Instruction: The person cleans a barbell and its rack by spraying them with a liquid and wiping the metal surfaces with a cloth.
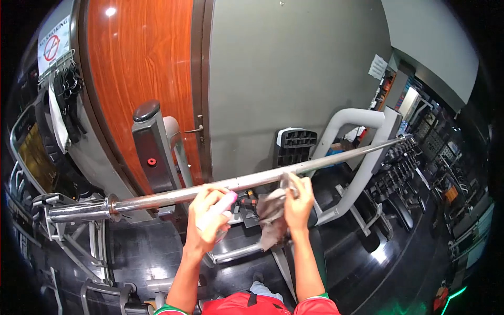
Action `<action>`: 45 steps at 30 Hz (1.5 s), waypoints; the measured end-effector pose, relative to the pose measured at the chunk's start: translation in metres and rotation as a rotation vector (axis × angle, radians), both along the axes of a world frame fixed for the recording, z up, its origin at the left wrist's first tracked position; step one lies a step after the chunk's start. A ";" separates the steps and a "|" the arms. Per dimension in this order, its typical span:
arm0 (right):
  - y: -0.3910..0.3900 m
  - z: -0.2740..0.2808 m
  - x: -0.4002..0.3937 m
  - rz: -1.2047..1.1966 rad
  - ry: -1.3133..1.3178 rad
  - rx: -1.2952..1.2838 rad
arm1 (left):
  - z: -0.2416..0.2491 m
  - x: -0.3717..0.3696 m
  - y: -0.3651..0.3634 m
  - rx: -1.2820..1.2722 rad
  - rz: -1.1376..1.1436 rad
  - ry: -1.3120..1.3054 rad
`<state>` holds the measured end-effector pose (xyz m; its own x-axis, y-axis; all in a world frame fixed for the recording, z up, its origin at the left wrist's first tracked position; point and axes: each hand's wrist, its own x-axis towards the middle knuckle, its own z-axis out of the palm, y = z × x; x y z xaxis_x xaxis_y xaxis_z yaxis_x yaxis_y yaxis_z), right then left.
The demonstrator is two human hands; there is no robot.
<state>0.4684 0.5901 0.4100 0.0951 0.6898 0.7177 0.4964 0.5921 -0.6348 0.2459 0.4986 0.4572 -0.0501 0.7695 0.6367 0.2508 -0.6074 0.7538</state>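
A long steel barbell (252, 180) runs across the view, its thick sleeve (79, 211) at the left end. Just below the bar, my left hand (207, 215) is closed around a white bottle with a pink top (229, 198); most of its body is hidden by the fingers. My right hand (298, 205) pinches a crumpled grey-brown cloth (273, 218) up against the bar. The cloth hangs down from the fingers and is slightly blurred.
Grey rack uprights (357, 157) stand at both sides of the bar. A padded post (153, 149) rises before the orange wooden door (139, 68). Dumbbells (394, 181) line a rack on the right. Clothes on hangers (65, 97) hang at left.
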 end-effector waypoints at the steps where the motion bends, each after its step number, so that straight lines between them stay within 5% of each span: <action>1: 0.006 -0.003 0.012 0.043 0.098 -0.015 | 0.003 0.008 -0.001 -0.133 -0.024 -0.069; 3: 0.008 0.001 0.026 0.237 0.445 -0.202 | 0.008 0.023 0.005 -0.264 -0.039 -0.121; 6: 0.012 -0.008 0.053 0.334 0.569 -0.340 | 0.020 0.046 0.022 -0.363 -0.030 -0.054; 12: 0.018 0.002 0.079 0.342 0.537 -0.392 | 0.016 0.079 0.052 -0.385 0.019 0.077; 16: 0.016 0.034 0.089 0.434 0.386 -0.493 | 0.009 0.080 0.056 -0.360 0.075 0.044; 19: 0.036 0.040 0.085 0.108 -0.158 0.088 | 0.016 0.081 0.054 -0.371 0.086 -0.056; 22: 0.033 0.060 0.070 0.175 -0.299 0.059 | 0.013 0.080 0.055 -0.360 0.093 -0.161; 26: 0.034 0.053 0.030 0.317 -0.659 0.111 | -0.003 0.076 0.067 0.026 0.189 0.066; 30: 0.034 0.048 0.025 0.454 -0.684 0.250 | -0.009 0.082 0.068 -0.062 0.211 -0.131; 32: 0.044 0.046 0.047 0.522 -0.635 0.209 | -0.023 0.071 0.074 0.083 0.261 0.071; 33: 0.045 0.048 0.061 0.471 -0.694 0.176 | -0.009 0.084 0.064 -0.066 0.241 -0.092; 38: 0.058 0.050 0.109 0.226 -0.553 0.054 | -0.011 0.084 0.064 -0.117 0.259 -0.099; 45: 0.044 0.048 0.051 0.384 -0.533 0.103 | -0.014 0.086 0.064 -0.117 0.259 -0.145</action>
